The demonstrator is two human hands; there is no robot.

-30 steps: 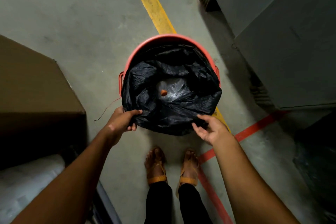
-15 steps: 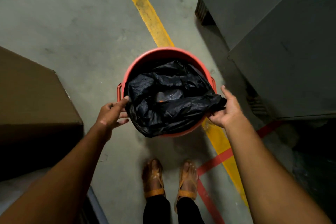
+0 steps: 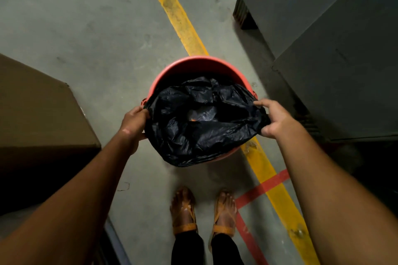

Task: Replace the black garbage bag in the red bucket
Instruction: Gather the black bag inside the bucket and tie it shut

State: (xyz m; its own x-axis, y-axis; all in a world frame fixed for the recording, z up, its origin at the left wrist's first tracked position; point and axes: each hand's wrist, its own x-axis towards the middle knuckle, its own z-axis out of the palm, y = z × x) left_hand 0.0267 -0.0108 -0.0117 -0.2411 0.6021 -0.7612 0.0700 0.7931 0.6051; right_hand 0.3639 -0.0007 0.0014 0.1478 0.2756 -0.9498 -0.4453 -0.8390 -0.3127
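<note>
L. hand (image 3: 134,121): fingers curled at the bag's left edge, by the bucket's left handle lug; the black garbage bag (image 3: 193,133) is gripped there, fingertips hidden behind the plastic. R. hand (image 3: 277,119): forefinger laid along the top of the bag's right edge, thumb tucked beneath, the film pinched between them; remaining fingers curled under, not fully visible. Both hands are thus closed on the bag, one at each side, w/ the mouth stretched between them.

Bag: mouth faces up toward the camera; its long axis runs left-right across the frame, hand to hand. The near edge is draped over the bucket's near rim and hangs outside; the far edge sits inside, below the far rim. Crumpled clear plastic w/ an orange scrap is seen at the bottom of the opening.

Red bucket (image 3: 189,66): upright on the concrete floor (image 3: 86,28), mouth up, set on the yellow floor line (image 3: 178,19), approx. centre frame. Far rim is exposed.

Surroundings: cardboard box (image 3: 38,105) to the left, grey cabinets (image 3: 333,60) to the right, red floor line (image 3: 265,187) near the sandalled feet (image 3: 184,211).
</note>
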